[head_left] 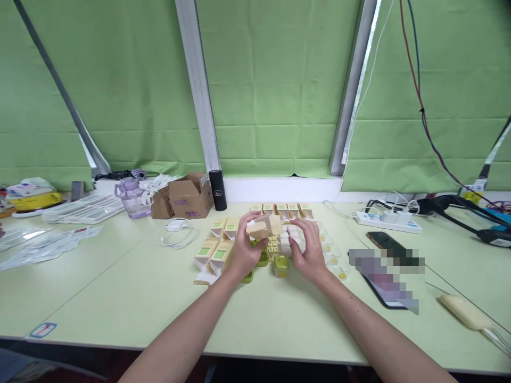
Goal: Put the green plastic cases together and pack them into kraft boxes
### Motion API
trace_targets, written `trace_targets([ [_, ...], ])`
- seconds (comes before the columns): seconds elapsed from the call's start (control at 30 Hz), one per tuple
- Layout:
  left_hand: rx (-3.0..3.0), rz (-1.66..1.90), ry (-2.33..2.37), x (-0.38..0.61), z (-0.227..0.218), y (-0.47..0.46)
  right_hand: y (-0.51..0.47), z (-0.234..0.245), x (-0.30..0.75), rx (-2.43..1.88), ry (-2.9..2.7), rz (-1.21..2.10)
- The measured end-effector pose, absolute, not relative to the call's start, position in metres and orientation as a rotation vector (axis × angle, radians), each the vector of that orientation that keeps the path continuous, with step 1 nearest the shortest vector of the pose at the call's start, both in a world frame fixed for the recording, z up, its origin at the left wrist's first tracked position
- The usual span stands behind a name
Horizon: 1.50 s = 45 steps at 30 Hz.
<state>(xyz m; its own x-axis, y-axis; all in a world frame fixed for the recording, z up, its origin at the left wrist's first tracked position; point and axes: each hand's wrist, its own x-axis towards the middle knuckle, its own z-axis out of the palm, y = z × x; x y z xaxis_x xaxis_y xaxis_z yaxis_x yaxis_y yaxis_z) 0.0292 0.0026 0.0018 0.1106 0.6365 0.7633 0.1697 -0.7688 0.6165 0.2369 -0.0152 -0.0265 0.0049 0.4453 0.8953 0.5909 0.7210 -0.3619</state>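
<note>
My left hand (246, 247) grips a small beige cardboard box (259, 229), tilted on its side above the table with an end flap pointing right. Close to that flap is my right hand (309, 244), thumb and fingers apart; whether a fingertip touches the flap I cannot tell. Beneath the hands stands a small clear container with a green lid (281, 263). White rolled pieces (285, 243) lie behind it, partly hidden by my right hand. Green lids (262, 259) and small yellow pieces (272, 244) show between the hands. Clear containers (339, 266) line the right side.
Open beige boxes (205, 252) stand left of my hands, and more boxes (281, 210) form a back row. Farther out are a brown carton (191, 197), a black bottle (217, 190), a purple jug (133, 199), a phone (389, 247) and a power strip (387, 221).
</note>
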Motion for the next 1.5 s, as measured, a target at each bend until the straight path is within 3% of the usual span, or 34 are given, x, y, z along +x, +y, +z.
trace_targets([
  [0.27, 1.546, 1.573, 0.534, 0.032, 0.002, 0.01, -0.019, -0.025, 0.236, -0.865, -1.592, -0.045],
  [0.67, 1.416, 1.475, 0.659, 0.036, 0.002, 0.006, -0.028, -0.021, 0.231, -0.761, -1.718, 0.126],
  [1.5, 1.782, 1.447, 0.615, 0.032, -0.003, 0.0, -0.019, -0.026, 0.231, -0.646, -1.476, 0.667],
])
